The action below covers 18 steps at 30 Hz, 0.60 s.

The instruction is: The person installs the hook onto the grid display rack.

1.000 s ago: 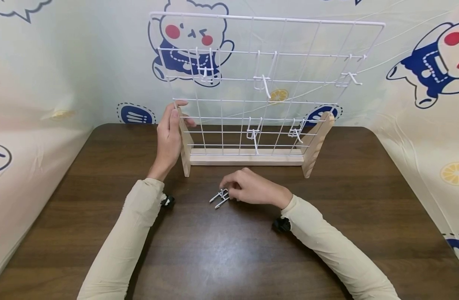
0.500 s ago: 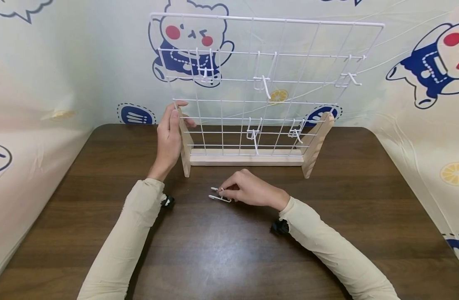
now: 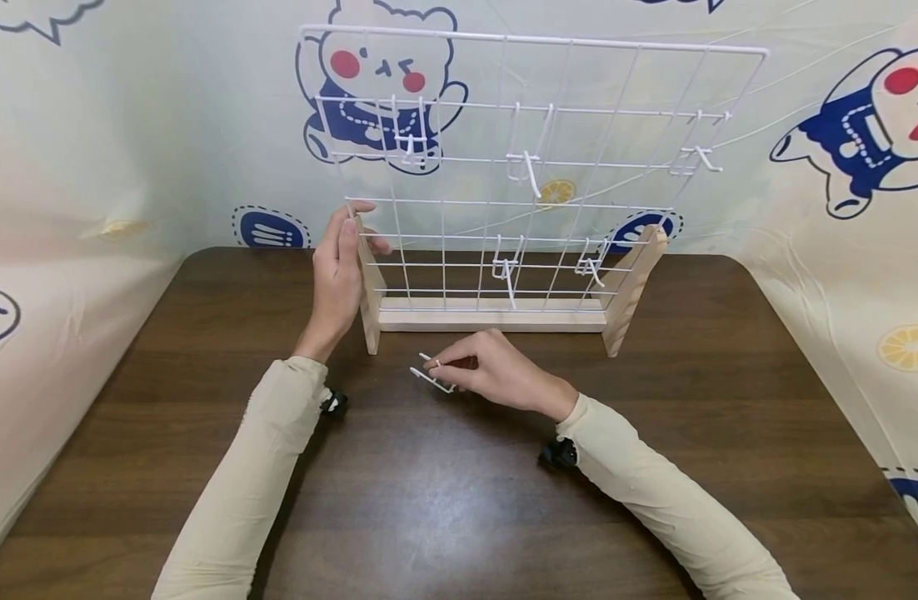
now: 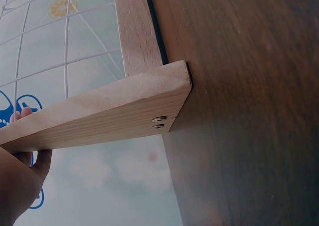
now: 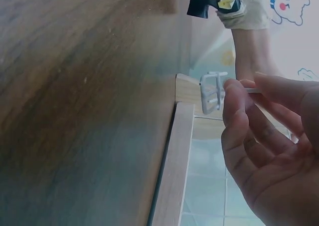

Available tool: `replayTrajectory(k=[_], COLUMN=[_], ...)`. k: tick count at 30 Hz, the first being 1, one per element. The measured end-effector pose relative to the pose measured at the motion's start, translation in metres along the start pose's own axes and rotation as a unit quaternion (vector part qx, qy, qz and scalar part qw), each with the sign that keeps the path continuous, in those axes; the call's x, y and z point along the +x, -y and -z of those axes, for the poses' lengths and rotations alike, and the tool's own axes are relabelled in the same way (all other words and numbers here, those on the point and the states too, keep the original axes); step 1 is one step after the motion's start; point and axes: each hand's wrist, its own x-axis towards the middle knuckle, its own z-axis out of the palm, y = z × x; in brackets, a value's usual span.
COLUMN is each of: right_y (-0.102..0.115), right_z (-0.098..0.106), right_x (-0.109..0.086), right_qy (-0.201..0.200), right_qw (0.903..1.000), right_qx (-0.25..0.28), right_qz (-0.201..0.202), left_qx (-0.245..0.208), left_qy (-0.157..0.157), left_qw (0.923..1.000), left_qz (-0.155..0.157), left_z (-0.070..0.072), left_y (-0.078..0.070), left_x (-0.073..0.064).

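Note:
A white wire grid rack [image 3: 489,202] stands upright in a wooden base [image 3: 492,321]. My left hand [image 3: 335,279] grips the rack's left wooden side piece [image 4: 99,111], with fingers on both faces of the wood in the left wrist view. In front of the base, my right hand [image 3: 504,372] pinches a white wire display hook [image 3: 432,382] by its stem between thumb and fingertips. The hook's bracket end [image 5: 212,93] sticks out past the fingers in the right wrist view, pointing left in the head view.
Several similar hooks hang on the grid, including a top middle hook [image 3: 532,173] and a lower hook [image 3: 510,275]. The right wooden side piece [image 3: 633,287] rests on the brown table [image 3: 429,517]. A printed curtain [image 3: 227,125] is close behind.
My right hand has lifted the hook slightly toward the rack and turned it, so its prongs now point to the upper left. My left hand keeps its place on the side piece.

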Motion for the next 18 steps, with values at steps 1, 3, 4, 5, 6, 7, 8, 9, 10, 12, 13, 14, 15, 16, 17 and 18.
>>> replayTrajectory(k=[1, 3, 4, 5, 6, 7, 8, 9, 10, 12, 13, 14, 15, 16, 17, 18], right_y=[0.000, 0.001, 0.001, 0.002, 0.002, 0.002, 0.003, 0.004, 0.005, 0.007, 0.008, 0.010, 0.011, 0.012, 0.013, 0.014], right_z=[0.000, 0.000, -0.001, -0.001, -0.001, -0.001, -0.002, -0.002, -0.002, -0.003, -0.003, -0.004, -0.004, -0.005, -0.005, -0.006], right_x=[0.000, 0.001, 0.001, 0.001, 0.002, 0.002, 0.002, 0.002, 0.002, 0.002, 0.002, 0.002, 0.002, 0.002, 0.003, 0.003], right_qy=[-0.005, -0.014, -0.018, -0.022, -0.027, -0.030, -0.033, -0.036, -0.040, -0.048, -0.052, -0.056, -0.062, -0.068, -0.075, -0.083], right_qw=[1.0000, 0.9999, 0.9998, 0.9996, 0.9994, 0.9993, 0.9991, 0.9989, 0.9988, 0.9982, 0.9977, 0.9969, 0.9961, 0.9952, 0.9942, 0.9932], right_qx=[-0.001, -0.003, -0.004, -0.005, -0.005, -0.005, -0.003, 0.000, 0.005, 0.022, 0.033, 0.045, 0.055, 0.063, 0.070, 0.074], right_qz=[0.002, 0.008, 0.012, 0.016, 0.020, 0.023, 0.027, 0.029, 0.029, 0.029, 0.029, 0.030, 0.031, 0.031, 0.033, 0.034], left_qx=[0.001, -0.002, -0.003, -0.004, -0.005, -0.008, -0.010, -0.010, -0.010, -0.011, -0.011, -0.011, -0.010, -0.009, -0.009, -0.009], left_qy=[0.001, 0.000, 0.000, -0.002, -0.003, -0.005, -0.006, -0.007, -0.007, -0.007, -0.006, -0.006, -0.005, -0.004, -0.004, -0.004], left_qw=[1.0000, 1.0000, 1.0000, 1.0000, 1.0000, 1.0000, 0.9999, 0.9999, 0.9999, 0.9999, 0.9999, 0.9999, 0.9999, 0.9999, 0.9999, 0.9999], left_qz=[0.000, 0.002, 0.004, 0.004, 0.003, 0.003, 0.003, 0.002, 0.002, -0.001, -0.002, -0.003, -0.005, -0.008, -0.009, -0.008], left_z=[0.000, 0.001, 0.001, 0.001, 0.002, 0.002, 0.002, 0.002, 0.002, 0.002, 0.001, 0.001, 0.001, 0.000, 0.000, -0.001], left_y=[0.000, 0.001, -0.002, -0.002, -0.001, -0.001, 0.000, -0.001, 0.000, -0.001, -0.001, -0.001, -0.002, -0.002, -0.002, -0.003], left_x=[0.000, 0.000, 0.000, 0.000, 0.000, 0.000, 0.000, 0.000, 0.000, 0.000, 0.000, 0.000, 0.000, 0.000, 0.000, 0.000])
